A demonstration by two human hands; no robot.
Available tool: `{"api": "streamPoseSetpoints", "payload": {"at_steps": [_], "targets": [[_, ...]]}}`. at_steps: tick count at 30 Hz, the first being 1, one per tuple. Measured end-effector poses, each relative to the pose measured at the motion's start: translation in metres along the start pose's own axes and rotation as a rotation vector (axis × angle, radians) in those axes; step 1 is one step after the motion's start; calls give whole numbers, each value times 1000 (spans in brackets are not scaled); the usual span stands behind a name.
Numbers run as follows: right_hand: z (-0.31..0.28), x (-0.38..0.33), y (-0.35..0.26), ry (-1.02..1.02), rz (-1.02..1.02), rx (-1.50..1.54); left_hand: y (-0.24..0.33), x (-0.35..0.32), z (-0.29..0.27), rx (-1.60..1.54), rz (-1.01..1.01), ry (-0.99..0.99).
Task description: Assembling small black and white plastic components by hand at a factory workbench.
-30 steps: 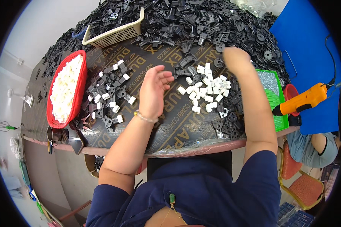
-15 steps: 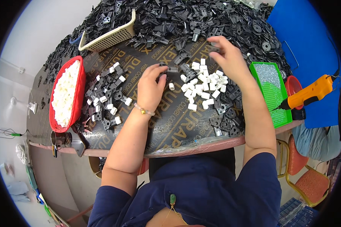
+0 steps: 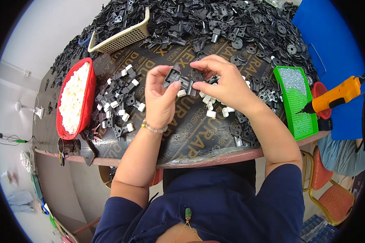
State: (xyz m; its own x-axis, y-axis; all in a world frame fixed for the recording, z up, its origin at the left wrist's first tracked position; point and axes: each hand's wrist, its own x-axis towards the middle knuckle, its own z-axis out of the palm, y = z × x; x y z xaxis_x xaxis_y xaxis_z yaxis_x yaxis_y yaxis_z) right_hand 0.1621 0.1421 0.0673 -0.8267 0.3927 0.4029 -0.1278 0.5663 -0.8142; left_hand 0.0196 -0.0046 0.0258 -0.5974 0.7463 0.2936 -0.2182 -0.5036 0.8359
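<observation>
Your left hand [image 3: 161, 97] and right hand [image 3: 223, 83] meet above the middle of the table [image 3: 182, 133], and between them you hold a small black plastic bracket [image 3: 178, 79], angular and matte, with a flat plate and a raised boxy end. Your left thumb and fingertips pinch its left end; your right thumb and forefinger close on its right end, so both hands are closed on the same piece. Whether a white piece is already seated in it cannot be told.

Just under your right hand lies a loose scatter of small white plastic blocks [image 3: 211, 106], smooth and squarish, some partly hidden by your palm. To the left of your grip, near your left wrist, sits a cluster of assembled black brackets with white blocks [image 3: 119, 103], lying at all angles. Farther left of that is a red oval tray [image 3: 89, 97] heaped with more white blocks.

Beyond your fingers, the far side of the table is buried under a heap of black plastic parts [image 3: 231, 24], brackets and round washers mixed. A cream perforated basket [image 3: 121, 36] rests tilted against that heap, up and left of your grip. To the right of your right forearm stands a green mesh tray [image 3: 298, 101] holding small shiny metal screws, and just beyond it lies an orange power screwdriver [image 3: 336, 95]. The tabletop is dark brown, glossy, film-faced board with gold print.
</observation>
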Motion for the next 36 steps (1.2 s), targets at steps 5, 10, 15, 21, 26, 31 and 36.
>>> {"api": "streamPoseSetpoints", "payload": {"at_steps": [5,10,15,21,26,31,36], "targets": [[2,0,1,20,78,96,2,0,0,-113,-105,-15],[3,1,1,84,-19,55,5,0,4,-202,-246,24],[8,0,-2,44,-101,64,1,-1,-3,-237,-310,-29],[13,-2,-3,65,-195,-70,-3,-2,0,-189,-274,-5],[15,0,0,112,-234,-81,-2,-4,-2,-148,-206,19],[9,-1,5,115,-260,-160,-1,-6,7,-98,-244,-25],[-3,7,17,20,99,130,5,-7,10,105,-252,-93]]}}
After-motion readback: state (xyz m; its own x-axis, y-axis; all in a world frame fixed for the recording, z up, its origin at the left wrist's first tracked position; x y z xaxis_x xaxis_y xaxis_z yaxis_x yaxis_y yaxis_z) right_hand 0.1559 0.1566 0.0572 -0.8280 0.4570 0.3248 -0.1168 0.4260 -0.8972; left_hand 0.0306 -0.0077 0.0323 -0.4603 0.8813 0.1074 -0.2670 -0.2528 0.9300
